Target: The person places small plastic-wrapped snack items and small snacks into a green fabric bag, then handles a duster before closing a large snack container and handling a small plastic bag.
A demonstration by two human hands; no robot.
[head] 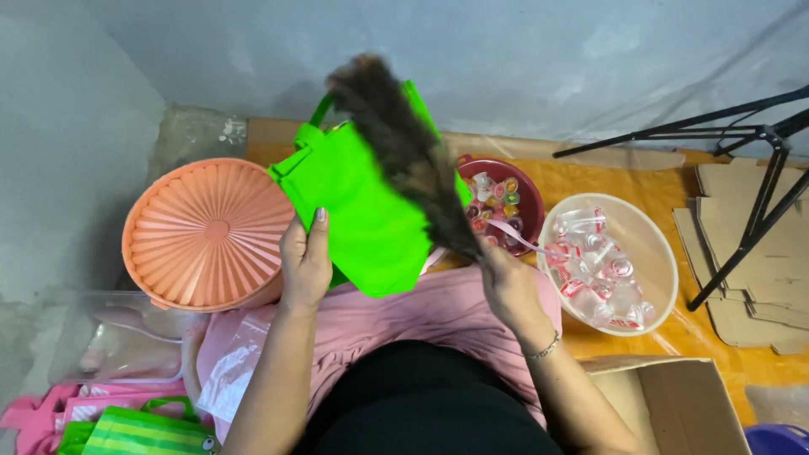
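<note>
My left hand (pixel 305 259) grips the lower left edge of a bright green fabric bag (pixel 364 202), holding it upright in front of me. My right hand (pixel 508 283) is closed on the handle of a brown feather duster (pixel 404 143), whose feathers lie diagonally across the front of the bag. A pink ribbon loop trails from the duster handle toward the right.
An orange ribbed lid covers a round container (pixel 206 232) at left. A dark red bowl (pixel 533 195) holds colourful jelly cups; a clear bowl (pixel 653 253) holds small clear packets. Cardboard pieces (pixel 750 286), a black tripod (pixel 763 181) and an open box (pixel 674 404) sit right. Pink and green bags (pixel 109 421) lie lower left.
</note>
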